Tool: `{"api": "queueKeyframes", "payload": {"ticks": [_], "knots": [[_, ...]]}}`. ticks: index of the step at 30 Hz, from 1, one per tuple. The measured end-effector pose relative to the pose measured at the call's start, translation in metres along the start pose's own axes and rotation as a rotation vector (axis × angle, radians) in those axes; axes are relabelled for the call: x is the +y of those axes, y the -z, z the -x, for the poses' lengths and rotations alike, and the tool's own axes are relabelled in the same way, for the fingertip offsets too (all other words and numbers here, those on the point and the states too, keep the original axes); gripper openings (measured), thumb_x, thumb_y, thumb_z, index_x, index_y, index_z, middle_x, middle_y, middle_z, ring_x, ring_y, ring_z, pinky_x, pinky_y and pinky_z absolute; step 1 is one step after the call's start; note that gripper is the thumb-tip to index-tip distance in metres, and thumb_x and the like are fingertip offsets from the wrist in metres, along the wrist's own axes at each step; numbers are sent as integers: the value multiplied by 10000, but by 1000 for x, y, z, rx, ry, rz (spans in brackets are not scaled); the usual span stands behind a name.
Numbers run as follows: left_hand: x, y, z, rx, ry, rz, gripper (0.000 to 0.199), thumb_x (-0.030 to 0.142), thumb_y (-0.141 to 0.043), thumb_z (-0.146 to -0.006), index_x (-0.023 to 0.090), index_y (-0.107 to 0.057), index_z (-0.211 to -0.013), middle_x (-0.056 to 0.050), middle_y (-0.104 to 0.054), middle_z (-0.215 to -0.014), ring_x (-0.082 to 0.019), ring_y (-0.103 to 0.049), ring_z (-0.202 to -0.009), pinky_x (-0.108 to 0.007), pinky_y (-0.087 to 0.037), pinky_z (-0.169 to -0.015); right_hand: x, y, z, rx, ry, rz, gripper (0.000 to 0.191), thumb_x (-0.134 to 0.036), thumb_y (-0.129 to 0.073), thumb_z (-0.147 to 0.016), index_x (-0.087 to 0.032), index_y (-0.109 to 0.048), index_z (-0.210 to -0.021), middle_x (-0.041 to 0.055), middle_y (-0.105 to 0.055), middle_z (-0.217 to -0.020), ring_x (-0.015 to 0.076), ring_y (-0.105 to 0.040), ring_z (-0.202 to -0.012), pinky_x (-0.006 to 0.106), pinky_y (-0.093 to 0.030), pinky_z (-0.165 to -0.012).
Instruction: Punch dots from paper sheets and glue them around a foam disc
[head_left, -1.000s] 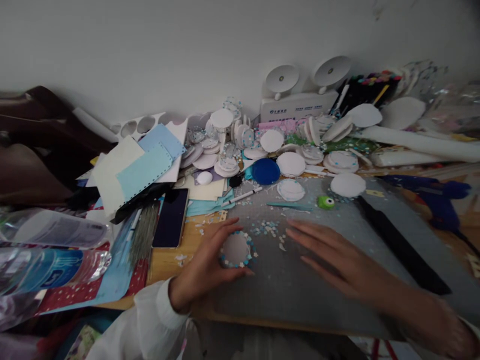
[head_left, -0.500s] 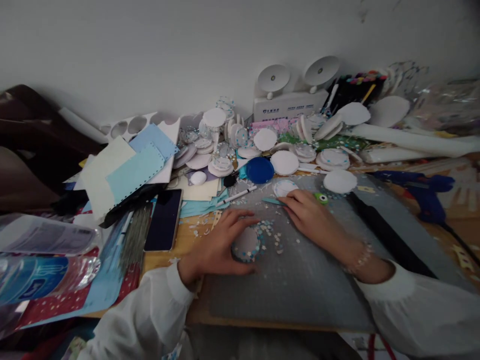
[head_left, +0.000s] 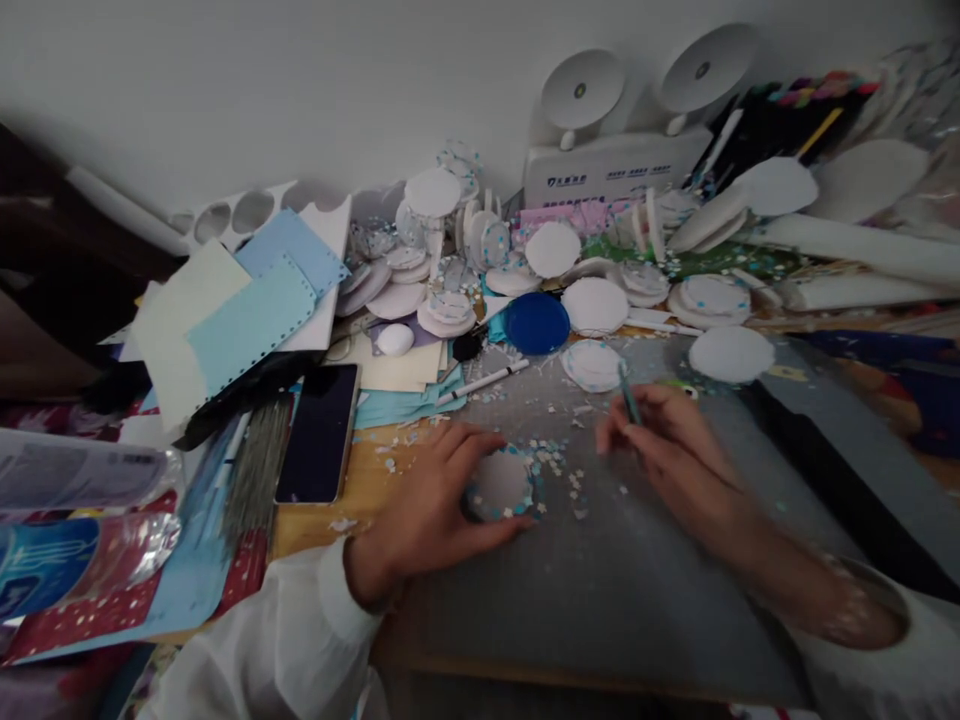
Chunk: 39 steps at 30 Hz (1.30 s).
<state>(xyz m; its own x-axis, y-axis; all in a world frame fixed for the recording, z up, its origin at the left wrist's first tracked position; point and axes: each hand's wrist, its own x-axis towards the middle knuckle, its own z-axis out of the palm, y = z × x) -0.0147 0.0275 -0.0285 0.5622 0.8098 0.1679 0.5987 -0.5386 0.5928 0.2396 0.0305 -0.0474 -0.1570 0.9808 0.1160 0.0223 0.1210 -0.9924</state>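
My left hand (head_left: 439, 500) curves around a small white round disc (head_left: 504, 482) on the grey cutting mat (head_left: 600, 600). Its fingers are at the far rim and its thumb along the near rim. Tiny blue and white star pieces edge this disc, and loose star pieces (head_left: 551, 455) lie scattered just right of it. My right hand (head_left: 675, 450), slightly blurred, is closed on slim teal tweezers (head_left: 630, 392), which it holds tilted upward above the mat. Beyond that hand lies another white disc with blue bits (head_left: 592, 366).
Many white discs and a blue round lid (head_left: 538, 323) crowd the back. A phone (head_left: 319, 432), papers (head_left: 251, 320) and plastic bottles (head_left: 82, 560) are on the left. On the right are a black bar-shaped object (head_left: 847, 480) and a blue glue gun (head_left: 930, 390).
My right hand has lifted the teal tweezers from low over the mat to a more upright tilt. My left thumb has come closer along the disc's near rim. The camera view has shifted.
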Motion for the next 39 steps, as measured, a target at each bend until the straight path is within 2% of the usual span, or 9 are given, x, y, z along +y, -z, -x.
{"api": "queueKeyframes", "payload": {"ticks": [2, 5, 11, 16, 21, 26, 29, 33, 39], "knots": [[3, 1, 0, 5, -9, 83, 583, 450, -731, -742, 176, -497, -1200, -98, -570, -1118, -253, -522, -1048, -385, -433, -912, 0, -5, 2, -123, -170, -184, 87, -277, -482, -929, -255, -498, -1012, -10, -543, -832, 134, -564, -684, 285, -452, -639], [6, 2, 0, 21, -26, 202, 660, 441, -766, -716, 183, -470, -1247, -112, -529, -1208, -259, -495, -1139, -377, -422, -966, -2, -10, 3, -251, -315, -336, 131, -333, -551, -880, -225, -504, -937, -27, -510, -807, 76, -477, -545, 238, -386, -527], [6, -3, 4, 12, 24, 411, 691, 401, -788, -711, 221, -451, -1287, -101, -554, -1258, -257, -534, -1167, -366, -442, -976, -9, -18, 9, -518, -451, -64, 321, -486, -652, -792, -179, -591, -863, -57, -410, -594, 74, -333, -501, 213, -254, -448], [4, -9, 7, 10, 82, 583, 850, 392, -864, -594, 250, -459, -1327, -100, -549, -1304, -282, -530, -1197, -386, -441, -999, -12, -21, 10, -442, -411, 30, 366, -527, -694, -732, -175, -600, -704, -47, -426, -543, 79, -362, -492, 223, -267, -454], [1, -17, 8, 28, 120, 720, 891, 292, -876, -593, 271, -449, -1375, -102, -501, -1391, -287, -471, -1280, -423, -380, -1082, -13, -18, 9, -399, -466, -63, 376, -544, -672, -752, -173, -613, -762, -74, -387, -507, 53, -289, -416, 215, -206, -391], [-6, -25, 7, 58, 131, 878, 882, 235, -863, -614, 307, -442, -1385, -94, -397, -1488, -288, -377, -1367, -454, -337, -1122, -13, -17, 7, -365, -514, -111, 371, -523, -693, -739, -162, -613, -776, -74, -402, -493, 46, -294, -400, 206, -182, -372], [-7, -24, 7, 40, 76, 748, 894, 275, -867, -606, 302, -439, -1390, -103, -403, -1484, -299, -374, -1367, -478, -319, -1130, -13, -17, 6, -316, -532, -155, 388, -529, -718, -707, -160, -608, -754, -84, -381, -472, 41, -277, -383, 205, -168, -360], [-5, -17, 6, 7, -5, 517, 989, 342, -853, -622, 303, -323, -1456, -109, -413, -1477, -301, -388, -1357, -475, -312, -1133, -12, -19, 6, -281, -561, -209, 395, -521, -747, -673, -160, -588, -704, -93, -363, -464, 28, -238, -370, 201, -137, -347], [-1, -15, 5, -15, -1, 485, 962, 350, -824, -664, 292, -297, -1467, -114, -431, -1462, -298, -424, -1329, -468, -355, -1104, -11, -19, 7, -284, -570, -207, 371, -485, -751, -677, -158, -577, -689, -88, -378, -466, 31, -253, -383, 202, -146, -357]]}}
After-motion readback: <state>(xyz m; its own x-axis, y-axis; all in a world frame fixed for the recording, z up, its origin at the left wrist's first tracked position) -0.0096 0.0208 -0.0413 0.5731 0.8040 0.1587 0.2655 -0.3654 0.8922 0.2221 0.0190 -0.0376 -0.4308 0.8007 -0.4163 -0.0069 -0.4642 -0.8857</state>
